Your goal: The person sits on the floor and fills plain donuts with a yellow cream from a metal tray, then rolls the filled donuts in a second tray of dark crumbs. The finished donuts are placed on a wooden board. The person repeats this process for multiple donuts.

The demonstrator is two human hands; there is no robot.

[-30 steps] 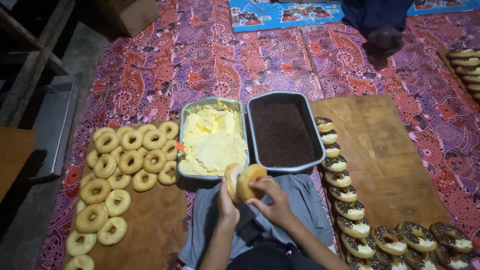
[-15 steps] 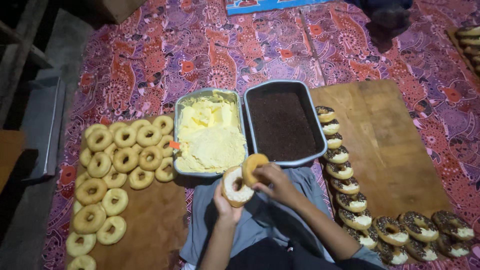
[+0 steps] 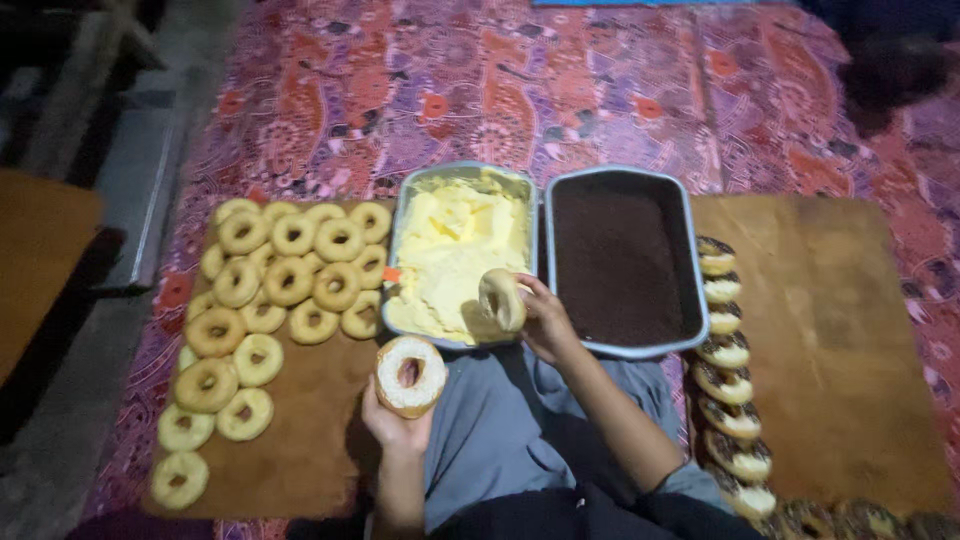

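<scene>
We see plain ring doughnuts [image 3: 270, 300] on a wooden board [image 3: 300, 450], a tray of dark crumbs [image 3: 620, 260], a row of coated doughnuts [image 3: 728, 395] edging a second board [image 3: 830, 350], and a patterned purple cloth [image 3: 480, 90] beneath.

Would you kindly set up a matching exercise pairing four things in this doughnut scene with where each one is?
Things:
1. Cream tin
2. Sprinkle tin
3. Plain doughnuts
4. Topped doughnuts

Places:
A. On the right board
B. On the left board
C. Under the right hand and its doughnut half
D. Between the cream tin and the right board

Pairs: 1-C, 2-D, 3-B, 4-A
</scene>
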